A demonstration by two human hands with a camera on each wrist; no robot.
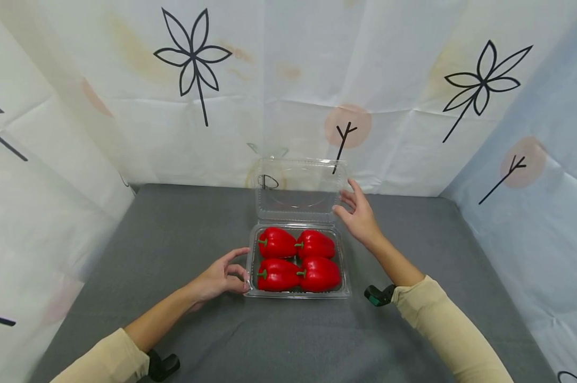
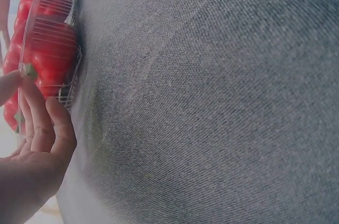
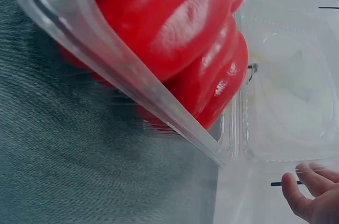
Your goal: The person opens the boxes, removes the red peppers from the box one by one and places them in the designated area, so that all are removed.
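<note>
A clear plastic clamshell container (image 1: 346, 287) lies on the grey cloth with its lid (image 1: 300, 199) raised at the back. Several red bell peppers (image 1: 276, 274) with green stems lie on their sides in its base, in two rows. At the base's left rim is my left hand (image 1: 221, 276); in the left wrist view its thumb and a finger pinch that rim. My right hand (image 1: 357, 213) is by the lid's right edge, fingers bent loosely and thumb apart from them. Its fingertips (image 3: 310, 173) overlap the lid edge in the right wrist view; whether they press it is unclear.
Grey cloth (image 1: 183, 229) covers the table around the container. A white printed curtain (image 1: 293, 80) stands close behind the lid, with more curtain (image 1: 547, 213) along the right side. Dark wrist devices (image 1: 161, 367) are strapped on both arms.
</note>
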